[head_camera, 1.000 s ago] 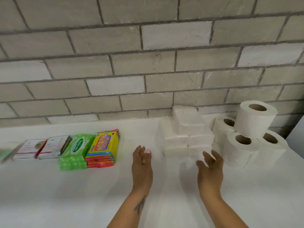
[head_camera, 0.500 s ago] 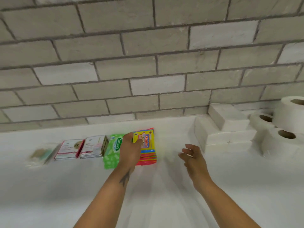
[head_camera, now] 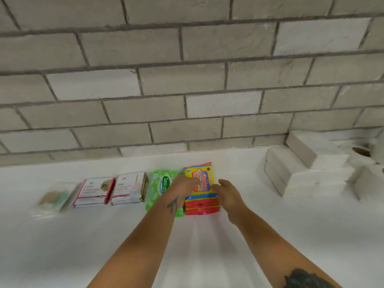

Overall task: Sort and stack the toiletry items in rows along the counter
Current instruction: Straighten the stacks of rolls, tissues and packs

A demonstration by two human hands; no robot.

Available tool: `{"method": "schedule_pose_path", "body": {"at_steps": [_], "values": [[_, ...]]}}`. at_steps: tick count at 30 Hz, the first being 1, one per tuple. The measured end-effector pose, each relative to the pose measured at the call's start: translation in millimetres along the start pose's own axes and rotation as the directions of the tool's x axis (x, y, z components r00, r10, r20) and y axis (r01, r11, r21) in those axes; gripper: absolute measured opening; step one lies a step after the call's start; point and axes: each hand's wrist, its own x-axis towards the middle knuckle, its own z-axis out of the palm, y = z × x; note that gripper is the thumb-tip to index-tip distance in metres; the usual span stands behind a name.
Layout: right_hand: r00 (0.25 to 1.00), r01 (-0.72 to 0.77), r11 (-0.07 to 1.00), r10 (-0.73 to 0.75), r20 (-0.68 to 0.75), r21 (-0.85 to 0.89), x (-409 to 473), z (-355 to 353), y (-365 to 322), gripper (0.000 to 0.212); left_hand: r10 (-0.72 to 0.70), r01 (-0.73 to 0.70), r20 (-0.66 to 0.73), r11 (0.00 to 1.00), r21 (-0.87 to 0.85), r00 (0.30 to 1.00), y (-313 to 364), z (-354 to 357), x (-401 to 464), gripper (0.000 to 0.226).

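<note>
Hands first: left hand [head_camera: 184, 185] laid over the seam between two stacks, fingers curled down onto the top pack of the Giggles wipes stack [head_camera: 202, 190]; hard to tell whether pinching or only pressing. Right hand [head_camera: 225, 189] reached in from the other side, fingers bent and touching the right edge of that same top pack; grip not clear through the blur. Small tattoo on the left wrist, darker one on the right forearm near the bottom edge.

Yellow-and-red packs stacked several high on the white tabletop [head_camera: 270, 235], near the wall. Just beside them on the left, touching or nearly so, a green Sanicare wipes pack [head_camera: 159, 188], partly covered by the left wrist. Further left in the same row: a gold-trimmed Dove sachet stack [head_camera: 129, 189], then a pink-trimmed Dove sachet stack [head_camera: 93, 191], then a blurred clear packet [head_camera: 53, 199] at the end.

Well apart to the right, white folded tissue bundles [head_camera: 307, 169] piled against the grey brick wall [head_camera: 187, 80], with toilet rolls [head_camera: 361, 156] beside them at the frame edge.
</note>
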Motion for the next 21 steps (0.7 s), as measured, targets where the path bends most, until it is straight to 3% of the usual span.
{"method": "schedule_pose_path", "body": {"at_steps": [7,21], "values": [[0.998,-0.018,1.0,0.019,0.052,-0.009,6.6,9.4,-2.4,0.022,-0.119,0.122,0.079,0.992,-0.037,0.99,7.2,4.9,1.2,0.008],[0.997,0.068,0.996,-0.066,0.048,-0.048,-32.7,-23.9,22.4,0.028,-0.058,0.06,0.078,0.998,-0.03,0.995,-25.6,36.9,-21.8,0.013]]}}
